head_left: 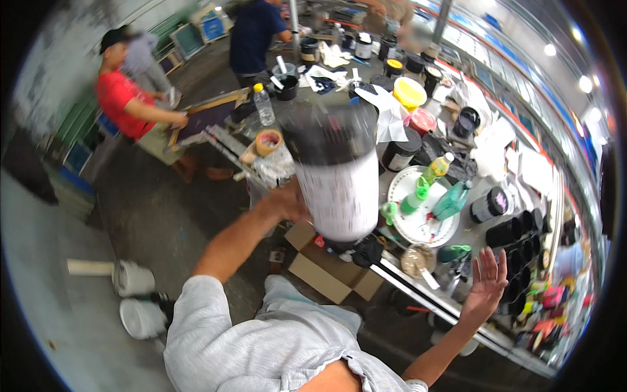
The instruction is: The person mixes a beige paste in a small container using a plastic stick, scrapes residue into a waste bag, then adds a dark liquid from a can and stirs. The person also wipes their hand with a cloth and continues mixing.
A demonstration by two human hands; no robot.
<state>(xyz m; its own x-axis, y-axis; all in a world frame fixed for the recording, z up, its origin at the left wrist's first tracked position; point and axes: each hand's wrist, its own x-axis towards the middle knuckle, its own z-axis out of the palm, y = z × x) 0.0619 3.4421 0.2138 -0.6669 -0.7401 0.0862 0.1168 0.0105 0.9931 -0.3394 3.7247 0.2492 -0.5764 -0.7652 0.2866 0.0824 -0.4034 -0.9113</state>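
A large white plastic jar (339, 196) with a black lid is raised close in front of me, smeared by motion. My left hand (292, 199) is closed on its left side; most of the fingers are hidden behind the jar. Over the table's near edge on the right, my right hand (488, 277) is open, fingers spread, holding nothing. Near that hand are a green bottle lying on its side (454, 253) and a tub of brownish stuff (418, 261). Beyond them a white round tray (398, 189) carries several green and yellow bottles.
Jars, a yellow-lidded tub (409, 93), rags and black cups (506, 233) crowd the table. A tape roll (268, 142) and a clear bottle (264, 104) sit at its left. Below is an open cardboard box (320, 277). A person in red (124, 98) holds a frame; others stand behind.
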